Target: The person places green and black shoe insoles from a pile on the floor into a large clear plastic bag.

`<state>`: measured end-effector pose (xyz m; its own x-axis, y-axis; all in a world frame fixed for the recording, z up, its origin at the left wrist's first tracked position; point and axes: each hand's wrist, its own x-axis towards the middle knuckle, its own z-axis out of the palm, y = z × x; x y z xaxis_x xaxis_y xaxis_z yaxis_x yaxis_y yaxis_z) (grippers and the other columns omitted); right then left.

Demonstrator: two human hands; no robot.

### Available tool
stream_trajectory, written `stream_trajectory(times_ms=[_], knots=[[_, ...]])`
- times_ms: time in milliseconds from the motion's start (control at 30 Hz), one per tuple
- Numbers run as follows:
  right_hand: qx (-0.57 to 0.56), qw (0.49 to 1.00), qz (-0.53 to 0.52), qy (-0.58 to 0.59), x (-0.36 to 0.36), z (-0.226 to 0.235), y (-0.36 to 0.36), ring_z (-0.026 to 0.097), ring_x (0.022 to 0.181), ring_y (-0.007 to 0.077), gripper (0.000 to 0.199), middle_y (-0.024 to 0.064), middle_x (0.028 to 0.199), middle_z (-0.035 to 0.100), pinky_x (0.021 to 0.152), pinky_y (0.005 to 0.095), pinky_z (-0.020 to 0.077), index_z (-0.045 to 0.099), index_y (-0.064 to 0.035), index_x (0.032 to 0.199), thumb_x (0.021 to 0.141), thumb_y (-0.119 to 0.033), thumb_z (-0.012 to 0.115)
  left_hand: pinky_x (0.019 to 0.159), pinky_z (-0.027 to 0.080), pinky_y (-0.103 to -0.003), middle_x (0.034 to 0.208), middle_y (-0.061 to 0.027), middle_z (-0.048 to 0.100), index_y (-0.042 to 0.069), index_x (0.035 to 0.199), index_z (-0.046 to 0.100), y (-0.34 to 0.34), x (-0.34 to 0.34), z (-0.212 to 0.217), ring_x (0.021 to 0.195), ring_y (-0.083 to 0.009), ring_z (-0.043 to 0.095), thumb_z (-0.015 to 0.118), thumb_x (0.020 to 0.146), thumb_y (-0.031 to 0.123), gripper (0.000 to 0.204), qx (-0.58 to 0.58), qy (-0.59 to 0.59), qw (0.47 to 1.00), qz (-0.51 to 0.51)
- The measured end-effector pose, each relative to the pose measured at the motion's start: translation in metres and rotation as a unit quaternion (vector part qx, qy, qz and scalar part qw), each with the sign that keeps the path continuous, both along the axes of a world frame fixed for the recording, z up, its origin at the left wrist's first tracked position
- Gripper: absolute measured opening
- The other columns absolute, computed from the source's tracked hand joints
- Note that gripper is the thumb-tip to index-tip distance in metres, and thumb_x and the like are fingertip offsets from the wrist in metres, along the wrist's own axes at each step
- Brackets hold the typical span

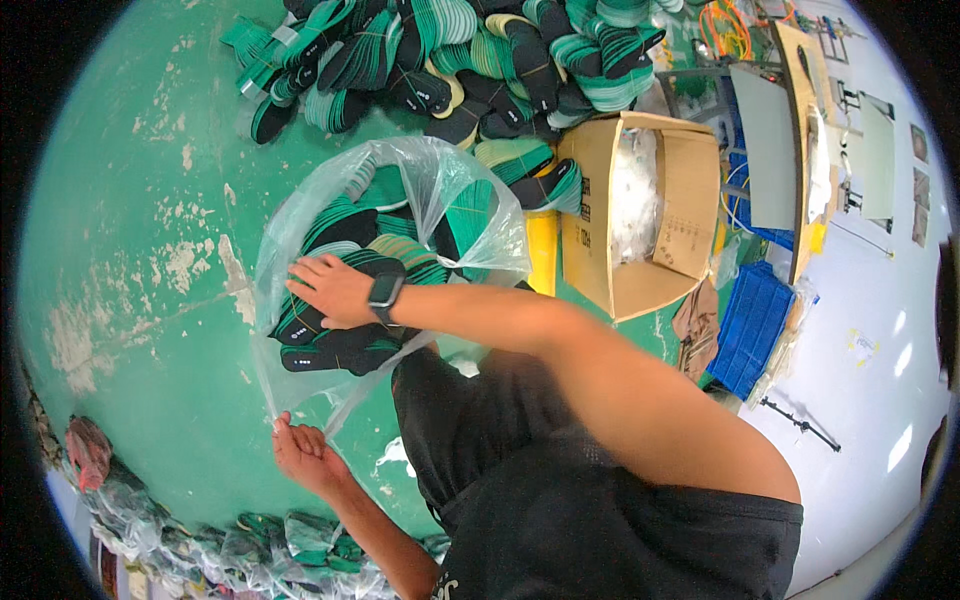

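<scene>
A large clear plastic bag [465, 210] stands on the floor, its mouth spread wide. Inside lie several bundles of black and green shoe insoles [340, 350]. My left hand [305, 455] is closed in a pinch on the near edge of the bag, pulling the film taut. My right hand [330, 290], with a dark watch [384, 292] on its wrist, reaches over the bag's mouth. Its fingers are stretched out and rest on the insoles at the left side. The undersides of those fingers are hidden.
A heap of banded insole bundles [430, 60] covers the floor at the far side. Right of the bag stands an open cardboard box [640, 210] with clear film inside. Beyond it are a blue crate [748, 330] and a workbench [800, 150]. Bagged goods [250, 550] line the lower left.
</scene>
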<state>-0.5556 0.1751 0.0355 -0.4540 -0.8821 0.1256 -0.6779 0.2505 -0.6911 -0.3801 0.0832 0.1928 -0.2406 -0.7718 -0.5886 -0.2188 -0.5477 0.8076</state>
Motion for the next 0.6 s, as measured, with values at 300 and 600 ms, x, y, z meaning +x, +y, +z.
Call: stream_trajectory(times_ms=[300, 600], knots=[[0.365, 0.929, -0.035, -0.054, -0.005, -0.034, 0.214, 0.048, 0.098, 0.0330, 0.028, 0.0130, 0.090, 0.061, 0.087, 0.0497, 0.0333, 0.061, -0.0036, 0.096, 0.069, -0.014, 0.060, 0.040, 0.020, -0.020, 0.052, 0.0061, 0.027, -0.005, 0.101, 0.054, -0.002, -0.007, -0.010, 0.043, -0.0025, 0.024, 0.051, 0.094, 0.017, 0.023, -0.023, -0.083, 0.996, -0.040], [-0.097, 0.911, -0.241, -0.321, -0.093, 0.087, 0.238, 0.050, 0.064, 0.0317, 0.030, 0.0158, 0.065, 0.049, 0.061, 0.0400, 0.0367, 0.050, -0.0040, 0.067, 0.084, -0.028, 0.054, 0.041, 0.017, -0.023, 0.053, 0.0068, 0.017, 0.001, 0.086, 0.052, -0.031, 0.013, 0.009, 0.043, -0.0048, 0.015, 0.052, 0.091, 0.013, 0.014, -0.054, -0.134, 0.989, -0.009]])
